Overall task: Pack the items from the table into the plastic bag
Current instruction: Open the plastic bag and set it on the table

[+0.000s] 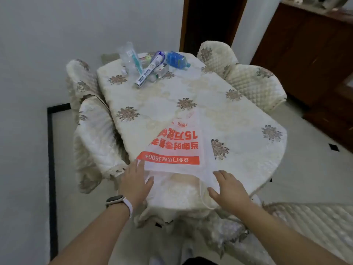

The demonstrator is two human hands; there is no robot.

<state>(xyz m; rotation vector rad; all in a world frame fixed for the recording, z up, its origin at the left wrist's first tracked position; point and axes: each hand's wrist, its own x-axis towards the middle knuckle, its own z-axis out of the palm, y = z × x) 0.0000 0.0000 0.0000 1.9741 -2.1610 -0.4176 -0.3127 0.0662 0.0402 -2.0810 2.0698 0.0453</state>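
left hand (pixel 136 183) and right hand (pixel 228 191) touching plastic bag (pixel 177 148), fingers (pixel 222 175) straight and spread, items (pixel 148 73) at far end of table (pixel 248 119)

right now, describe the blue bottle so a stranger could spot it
On the floral-cloth table, look to the far end, where small items are piled. The blue bottle lies on its side at the pile's right edge; its bulky blue body sets it apart from the long white box beside it.

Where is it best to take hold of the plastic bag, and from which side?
Take the plastic bag by its near edge, coming from the person's side of the table. It lies flat, and its handle loop hangs over the table's edge there, beside the right hand, so fingers can slip under.
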